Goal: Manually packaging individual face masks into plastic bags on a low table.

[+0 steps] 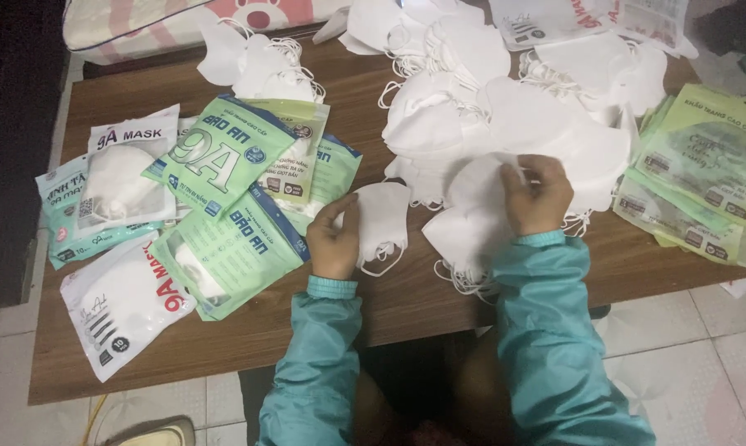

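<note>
- White folded fabric face mask [381, 216] with thin ear loops lies flat on the brown wooden table [224, 339], near the front edge, just right of the green packets.
- Left hand [336, 235] rests on that mask's left edge, palm down, fingers curled, thumb side toward the mask; looks like a light pinch on the edge, not a full grasp.
- Left forearm in a teal jacket sleeve [319, 363] comes up from the bottom of the view, wrist roughly straight.
- Right hand [536, 194] is raised slightly, back of hand to the camera, fingers bent inward and closed on the top of another white folded mask [472, 211] at the front of the pile.
- Right forearm, same teal sleeve, angles up from lower right; cuff sits at the table edge.
- Big loose pile of white masks [505, 107] spreads behind and around the right hand, ear loops tangled along its edges.
- Smaller heap of white masks [257, 62] at the far left of the table.
- Green printed plastic packets [224, 206] overlap left of the left hand; white printed packets with masks inside [125, 301] lie further left.
- Stack of pale green packets [703, 173] sits at the right table edge.
- Pale tiled floor [703, 372] below.
</note>
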